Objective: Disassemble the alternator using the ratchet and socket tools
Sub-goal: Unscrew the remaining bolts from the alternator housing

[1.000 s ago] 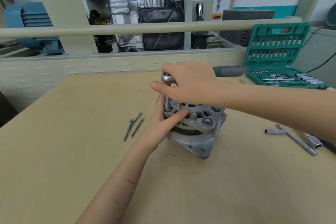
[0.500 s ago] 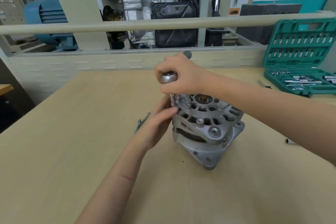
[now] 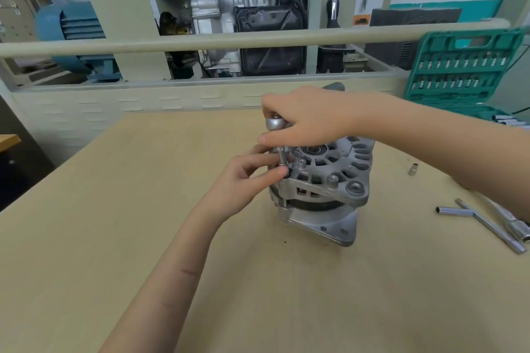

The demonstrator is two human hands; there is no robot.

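The alternator (image 3: pixel 321 189) stands on its flat mounting face near the centre of the table (image 3: pixel 114 238), vented housing facing up. The ratchet (image 3: pixel 274 123) sits over the housing's 9 o'clock edge, with its socket (image 3: pixel 281 155) running straight down onto a fastener there. The right hand (image 3: pixel 304 119) is clenched around the ratchet head and handle. The left hand (image 3: pixel 243 178) pinches the socket between thumb and fingertips, touching the housing edge.

At 3 o'clock from the alternator, a loose socket (image 3: pixel 412 169) stands on the table. At 4 o'clock, apart from it, lie a T-bar (image 3: pixel 481 219) and, just beside that, an extension (image 3: pixel 516 226).

At 2 o'clock, a green case (image 3: pixel 464 66) stands open at the table's far corner. Its raised lid holds two rows of bits in slots; its tray holds several sockets, only partly in view.

The table is a pale wooden surface. Behind it, at 12 o'clock, a beige rail (image 3: pixel 200 40) crosses a bench carrying a cutaway gearbox (image 3: pixel 246 17). A blue motor (image 3: pixel 71 31) sits at 10 o'clock. Posters hang on the wall.
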